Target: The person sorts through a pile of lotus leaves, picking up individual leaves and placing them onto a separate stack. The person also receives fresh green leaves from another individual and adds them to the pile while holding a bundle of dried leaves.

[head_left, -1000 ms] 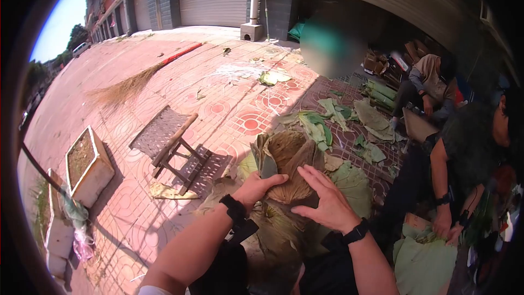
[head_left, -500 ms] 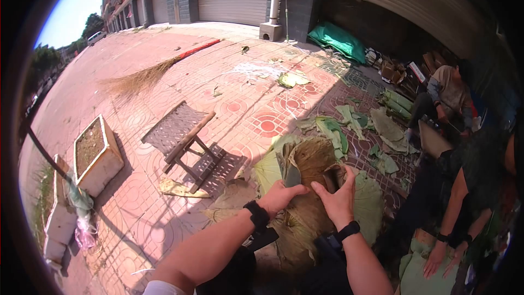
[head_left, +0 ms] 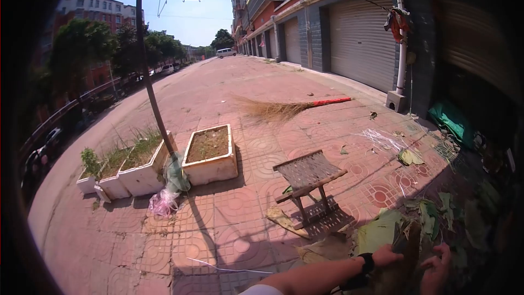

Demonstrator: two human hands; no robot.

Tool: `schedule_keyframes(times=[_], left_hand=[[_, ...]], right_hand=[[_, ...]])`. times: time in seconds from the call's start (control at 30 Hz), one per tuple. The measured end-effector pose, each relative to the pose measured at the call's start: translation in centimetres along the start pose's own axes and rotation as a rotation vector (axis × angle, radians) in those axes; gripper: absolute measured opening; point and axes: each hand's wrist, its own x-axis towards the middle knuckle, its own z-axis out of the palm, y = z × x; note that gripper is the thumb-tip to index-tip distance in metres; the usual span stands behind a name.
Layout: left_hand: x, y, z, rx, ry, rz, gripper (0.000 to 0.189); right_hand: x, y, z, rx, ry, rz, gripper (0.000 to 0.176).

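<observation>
At the bottom right edge of the head view, my left hand (head_left: 389, 255), with a black band on its wrist, lies on a bundle of large brownish-green leaves (head_left: 408, 240). My right hand (head_left: 436, 271) is on the bundle's other side, fingers curled against it. The bundle stands between the two hands and its lower part is cut off by the frame. More green leaves (head_left: 377, 232) lie on the paving just left of it.
A low wooden stool (head_left: 308, 175) stands on the red tiles beyond my hands. White planters (head_left: 210, 155) sit by a thin pole (head_left: 153, 93) with a pink bag (head_left: 162, 203). A straw broom (head_left: 289, 108) lies farther off. A green tarp (head_left: 450, 121) lies at right.
My view has swung up and left, so the street and sky now fill it and the people at right have gone out of sight. Both hands stay at the leaf bundle.
</observation>
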Motion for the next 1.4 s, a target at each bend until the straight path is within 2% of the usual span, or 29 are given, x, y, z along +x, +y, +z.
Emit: schedule_keyframes(times=[0.03,0.13,0.17,0.27,0.3,0.33,0.37,0.4,0.43,0.47,0.5,0.53,0.57,0.63,0.73,0.77,0.87,0.9,1.0,1.07,1.1,1.13,1.17,1.27,1.33,1.37,1.4], left_hand=[[0.1,0.0,0.5,0.076,0.006,-0.024,0.037],[-0.1,-0.5,3.2,-0.033,0.021,0.247,0.045],[0.1,-0.8,3.3,0.009,-0.039,0.133,0.043],[3.1,-4.6,4.6,0.078,0.167,0.12,0.044],[-0.2,-0.6,3.8,-0.026,0.094,0.15,0.042],[-0.2,-0.7,4.3,-0.158,0.107,0.268,0.037],[-1.1,0.5,3.5,0.013,0.129,0.092,0.033],[-3.9,4.4,2.9,0.022,0.116,0.037,0.029],[-1.5,1.2,3.1,-0.035,0.136,0.036,0.028],[-2.2,1.7,3.1,-0.143,0.114,0.167,0.026],[-1.6,1.0,2.9,-0.114,0.088,0.047,0.037],[-2.4,2.2,2.8,-0.11,0.025,-0.008,0.035],[-2.5,2.2,3.2,-0.233,0.004,0.048,0.031],[-2.9,2.9,3.5,-0.174,0.008,0.035,0.028],[-2.6,2.5,3.9,-0.122,0.018,0.077,0.028],[-2.5,2.2,4.2,-0.104,0.019,0.093,0.028],[-3.2,3.4,5.2,-0.077,0.024,0.139,0.027],[-2.9,3.2,4.8,-0.024,-0.022,0.051,0.028],[-3.3,2.9,4.7,0.061,0.142,0.077,0.029],[-2.9,2.8,4.4,-0.04,-0.013,0.115,0.027],[-1.8,2.5,4.0,0.077,0.012,-0.013,0.023],[-1.8,1.8,4.5,-0.148,-0.021,0.07,0.023],[-2.9,3.6,5.3,-0.141,-0.003,0.083,0.024],[-3.1,3.8,4.8,-0.167,-0.046,-0.006,0.025],[-3.1,4.0,5.1,-0.177,-0.028,0.051,0.023],[-2.5,3.3,4.3,-0.104,-0.031,-0.004,0.023],[-2.7,3.8,4.6,-0.111,-0.029,-0.025,0.022]], right_hand=[[0.1,-0.6,0.4,0.062,-0.002,-0.078,0.012],[1.4,-4.8,2.4,-0.262,0.292,-0.01,0.02],[0.7,-5.2,1.8,-0.149,0.167,0.175,0.027],[-1.4,-0.7,3.8,-0.099,0.059,0.435,0.007],[-1.8,-0.3,4.7,0.118,0.004,0.485,0.01],[-2.5,0.1,5.0,0.309,-0.038,0.559,0.015],[-2.4,-0.8,5.1,0.424,0.012,0.533,0.019],[-2.8,-0.5,5.6,0.241,0.058,0.373,0.021],[-2.6,-1.4,4.9,0.09,0.053,0.352,0.031],[-2.4,-1.2,4.7,0.067,0.091,0.386,0.041],[-1.9,-2.0,4.0,-0.01,0.155,0.407,0.043],[-1.6,-2.3,3.3,-0.076,0.215,0.414,0.045],[-1.5,-2.3,2.6,-0.108,0.187,0.439,0.043],[-1.4,-2.5,1.8,-0.137,0.134,0.482,0.04],[-2.0,-1.5,2.2,0.028,-0.233,0.677,0.04],[-2.5,-1.0,2.8,0.184,-0.135,0.668,0.046],[-3.0,-0.1,3.8,0.388,0.004,0.475,0.059],[-3.0,0.0,3.6,0.427,-0.064,0.477,0.071],[-3.0,-0.9,3.9,0.527,0.012,0.491,0.075],[-3.0,-0.9,4.3,0.495,0.057,0.517,0.07],[-3.2,-0.5,4.5,0.468,0.048,0.533,0.066],[-3.4,0.1,5.0,0.445,0.036,0.555,0.063],[-3.6,0.7,5.6,0.445,0.066,0.59,0.058],[-3.9,1.5,6.3,0.374,0.227,0.607,0.045],[-4.0,2.5,4.3,0.378,0.218,0.668,0.042],[-3.7,2.8,3.8,0.401,0.207,0.692,0.041],[-3.8,3.3,2.8,0.327,0.407,0.665,0.037]])
